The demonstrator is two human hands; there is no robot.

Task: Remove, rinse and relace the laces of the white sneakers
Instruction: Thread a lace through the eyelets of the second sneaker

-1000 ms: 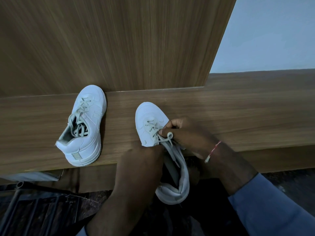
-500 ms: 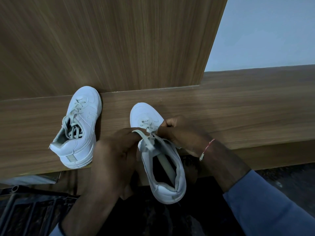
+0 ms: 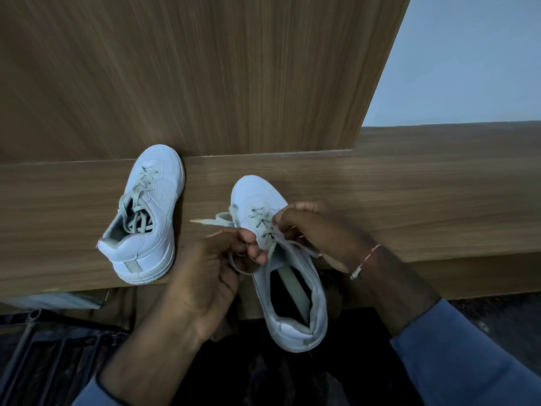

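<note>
Looking down on a brown wood-grain ledge [image 3: 409, 200]. At centre lies a white low-top sneaker [image 3: 254, 193], toe toward 12 o'clock, its heel overhanging the ledge's near edge. The left hand [image 3: 210, 265] pinches a loose pale grey lace [image 3: 210, 220] at the shoe's 9 o'clock side. The right hand [image 3: 319, 232] pinches the lacing at its 3 o'clock side. A second white laced sneaker [image 3: 158, 244] stands at 9 o'clock, toe against an upright wood panel [image 3: 205, 68] that closes off 12 o'clock. Bare ledge runs toward 3 o'clock below a pale blue wall [image 3: 468, 54]. A dark metal rack [image 3: 44, 347] sits at 7 o'clock.
</note>
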